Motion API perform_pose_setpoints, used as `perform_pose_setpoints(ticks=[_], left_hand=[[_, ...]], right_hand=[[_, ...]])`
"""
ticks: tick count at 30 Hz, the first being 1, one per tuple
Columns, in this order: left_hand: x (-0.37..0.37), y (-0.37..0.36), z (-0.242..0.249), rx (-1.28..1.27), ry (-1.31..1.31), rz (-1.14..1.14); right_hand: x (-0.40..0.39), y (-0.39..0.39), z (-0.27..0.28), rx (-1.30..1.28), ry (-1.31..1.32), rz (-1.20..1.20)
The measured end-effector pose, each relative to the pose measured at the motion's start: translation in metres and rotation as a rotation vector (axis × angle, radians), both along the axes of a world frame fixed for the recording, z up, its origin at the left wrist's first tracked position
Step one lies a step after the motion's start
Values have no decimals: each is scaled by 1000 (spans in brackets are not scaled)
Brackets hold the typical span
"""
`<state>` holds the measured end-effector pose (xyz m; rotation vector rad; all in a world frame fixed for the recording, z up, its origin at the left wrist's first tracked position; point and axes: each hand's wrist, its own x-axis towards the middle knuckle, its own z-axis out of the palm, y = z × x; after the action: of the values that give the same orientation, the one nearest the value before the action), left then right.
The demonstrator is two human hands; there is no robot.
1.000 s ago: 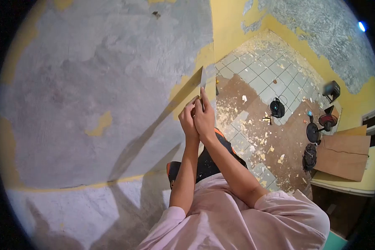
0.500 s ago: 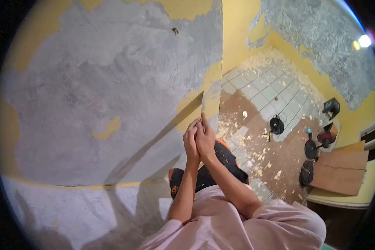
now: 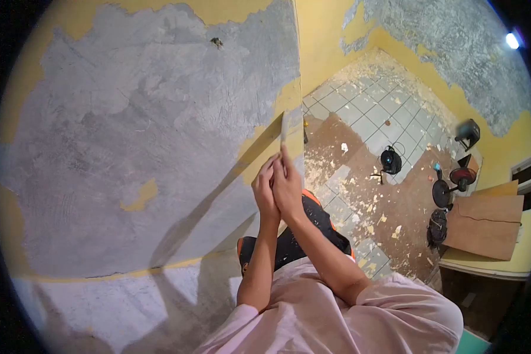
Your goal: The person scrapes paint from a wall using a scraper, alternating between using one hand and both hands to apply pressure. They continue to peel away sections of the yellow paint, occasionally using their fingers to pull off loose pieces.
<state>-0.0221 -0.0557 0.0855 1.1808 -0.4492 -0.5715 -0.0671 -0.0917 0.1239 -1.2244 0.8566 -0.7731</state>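
Note:
Both my hands are clasped together in front of a wall [image 3: 130, 118] whose yellow paint is stripped to grey plaster over a wide area. My left hand [image 3: 265, 187] and my right hand [image 3: 287, 190] close round the handle of a scraper [image 3: 284, 128], which they hide. The scraper's thin, pale blade points away from me, by a strip of yellow paint [image 3: 288, 97] near the wall's vertical edge. One finger of my right hand stretches forward along the tool. A smaller yellow patch [image 3: 140, 196] remains in the grey area.
Paint flakes [image 3: 371, 215] litter the tiled floor [image 3: 366, 115] on the right. A black bag [image 3: 390, 159], a dark stool [image 3: 468, 133], a fan [image 3: 462, 178] and another black bag [image 3: 437, 227] stand there. Brown board [image 3: 484, 229] lies on a yellow table [image 3: 528, 253].
My view has shifted, so the wall's edge sits further left. The scraper blade shows more of its broad face and lies further up the view. Both hands keep their hold.

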Motion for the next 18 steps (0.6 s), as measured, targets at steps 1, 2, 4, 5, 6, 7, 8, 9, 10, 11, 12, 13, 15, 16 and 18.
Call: perform_pose_setpoints(ticks=[1,2,4,5,6,7,8,9,10,11,12,13,15,16,18], left_hand=[[3,-12,8,-51,106,-33],[6,-31,8,-12,27,-25],[3,-69,12,36,-83,0],[-1,-80,19,47,-117,10],[-7,-75,31,64,-143,34],[-9,-62,21,102,-235,19],[-14,-46,7,50,-142,48],[-17,-31,-3,9,-52,77],[-21,-19,4,-51,32,92],[-24,-6,12,-102,122,110],[-17,-3,15,-24,61,79],[-12,-8,15,-18,62,81],[-5,-25,14,-44,25,50],[0,-42,10,-24,-33,55],[8,-71,15,44,-135,52]], right_hand=[[5,-10,-1,2,1,-1],[9,-29,-2,-33,-50,-81],[11,-56,-6,-74,-93,-154],[9,-67,-10,-64,-131,-113],[8,-77,-9,-62,-172,-74],[1,-62,-8,-207,-48,-117],[-8,-43,-6,-170,-12,-73],[-11,-26,-6,-123,20,-29],[-8,-14,-9,-55,-47,-5],[-6,-3,-13,22,-110,19],[-4,-2,-12,81,-79,51],[1,-7,-14,87,-78,53],[12,-20,-22,-20,-102,-79],[20,-41,-27,-43,-137,-121],[18,-61,-23,-70,-166,-148]])
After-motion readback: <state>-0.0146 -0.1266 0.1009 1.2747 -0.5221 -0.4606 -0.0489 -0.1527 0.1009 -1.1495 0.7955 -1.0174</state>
